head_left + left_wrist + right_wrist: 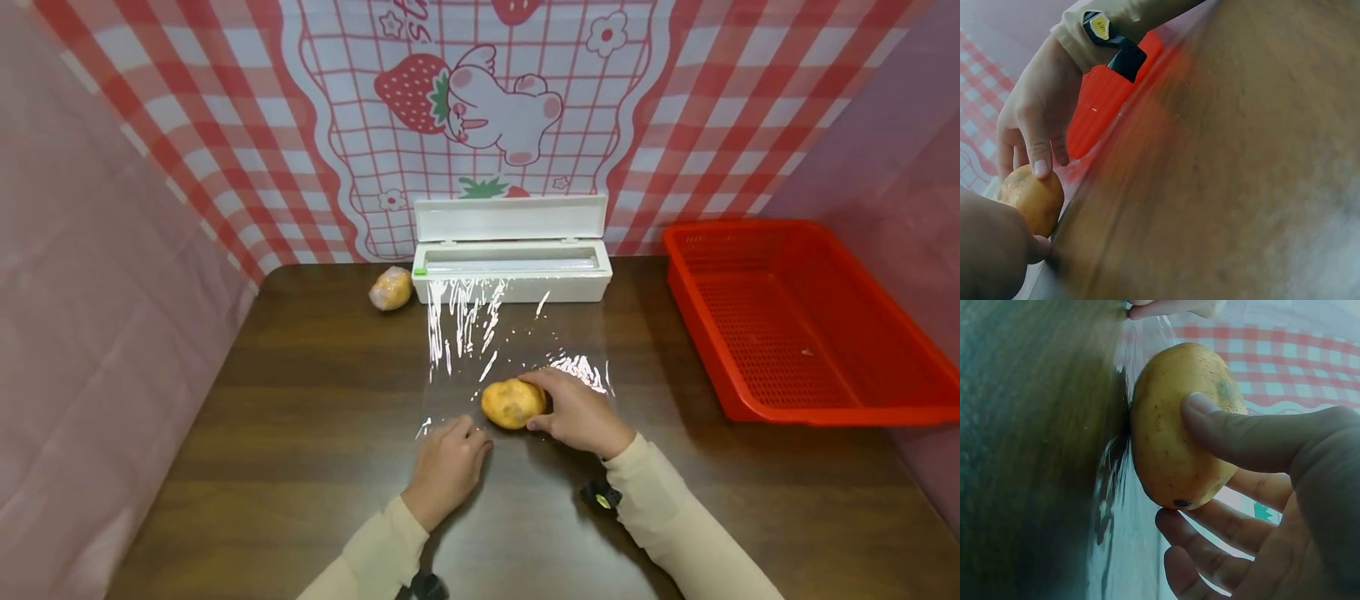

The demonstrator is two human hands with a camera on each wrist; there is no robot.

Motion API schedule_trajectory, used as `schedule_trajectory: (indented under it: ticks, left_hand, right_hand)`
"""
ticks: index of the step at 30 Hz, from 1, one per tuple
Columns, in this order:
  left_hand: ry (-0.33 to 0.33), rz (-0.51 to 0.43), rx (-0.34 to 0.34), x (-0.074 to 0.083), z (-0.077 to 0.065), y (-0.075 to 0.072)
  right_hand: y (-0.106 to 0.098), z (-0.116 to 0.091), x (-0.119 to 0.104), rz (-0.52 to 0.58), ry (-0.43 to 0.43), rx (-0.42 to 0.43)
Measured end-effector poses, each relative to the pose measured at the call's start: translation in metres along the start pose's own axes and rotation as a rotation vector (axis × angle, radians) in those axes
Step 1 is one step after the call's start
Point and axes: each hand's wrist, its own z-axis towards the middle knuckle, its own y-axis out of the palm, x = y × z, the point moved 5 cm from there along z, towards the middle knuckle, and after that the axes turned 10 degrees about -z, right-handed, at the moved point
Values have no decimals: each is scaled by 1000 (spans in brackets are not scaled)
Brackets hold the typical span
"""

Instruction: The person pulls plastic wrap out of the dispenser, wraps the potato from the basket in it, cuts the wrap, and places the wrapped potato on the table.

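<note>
A yellow potato with a few dark spots lies on a sheet of clear cling film spread over the table. My right hand grips its right side, thumb on the near face and fingers round the far side, as the right wrist view also shows the potato. Left of it, my left hand is low at the film's near left corner, fingers curled. Thumb and finger of the left hand appear to pinch the film edge at the top of the right wrist view.
A white cling film dispenser box with its lid raised stands at the back, the film running out of it. Left of the box sits a film-wrapped potato. A red plastic basket is at the right. Behind hangs a checked cloth.
</note>
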Motion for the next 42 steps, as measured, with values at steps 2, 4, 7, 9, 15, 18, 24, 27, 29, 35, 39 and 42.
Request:
schedule_trajectory:
  ticks: [2, 4, 7, 9, 15, 18, 24, 27, 29, 35, 39, 42]
  left_hand:
    - [8, 36, -22, 1, 1, 3]
    - [9, 65, -44, 1, 2, 4]
    - [5, 92, -85, 1, 3, 6]
    - [1, 101, -108, 1, 3, 6]
    - [-9, 98, -139, 0, 7, 4]
    - [1, 94, -113, 0, 10, 1]
    - [28, 110, -84, 1, 16, -3]
    - [35, 112, -95, 1, 18, -3]
    - [30, 115, -105, 0, 19, -4]
    - [11, 117, -111, -3, 22, -7]
    - [-9, 100, -102, -4, 24, -8]
    - [-28, 92, -106, -5, 25, -9]
  right_hand:
    - [1, -1, 0, -2, 8, -3]
    - [2, -1, -1, -4, 14, -7]
    - [2, -1, -2, -4, 10, -11]
    - [1, -1, -3, -12, 2, -10]
    - [-7, -3, -10, -68, -57, 55]
    - [-6, -3, -20, -104, -144, 84]
    - [8, -4, -29, -248, -234, 69]
    - [13, -4, -26, -265, -208, 39]
    - [14, -4, -24, -252, -209, 36]
    - [15, -2, -21, -233, -237, 64]
    - [17, -2, -20, -222, -238, 47]
    - [16, -3, -20, -212, -246, 50]
